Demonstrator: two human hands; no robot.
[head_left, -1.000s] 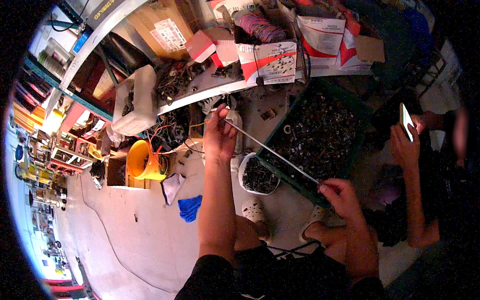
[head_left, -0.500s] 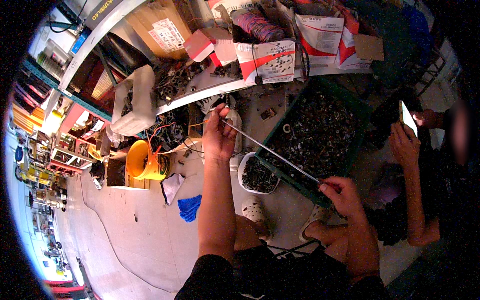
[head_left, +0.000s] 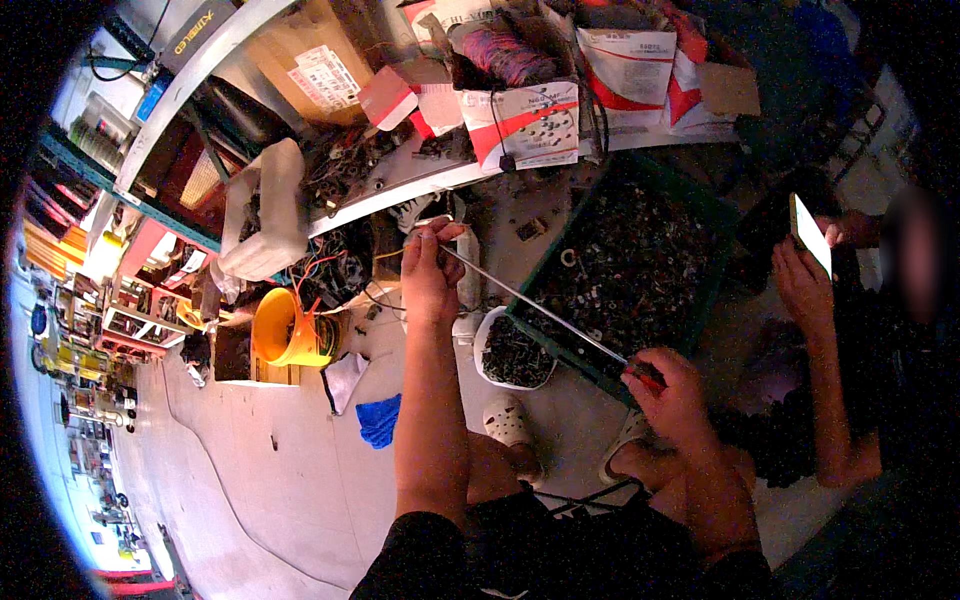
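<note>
More of the red handle [head_left: 652, 377] has been bared in the right hand's [head_left: 672, 398] grip; the metal rod [head_left: 540, 307], over the green crate's [head_left: 580, 363] near edge, is pinched also by the left hand [head_left: 432, 275], seemingly under adjustment; steadiness is called for.

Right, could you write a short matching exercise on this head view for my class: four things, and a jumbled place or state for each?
1. Long metal rod
2. Blue cloth
3. White tub
4. Lit phone

A. Filled with small dark pieces
B. In a co-worker's hands
C. Stretching between the wearer's left hand and right hand
D. On the floor, left of the wearer's left forearm

Pairs: 1-C, 2-D, 3-A, 4-B
</note>
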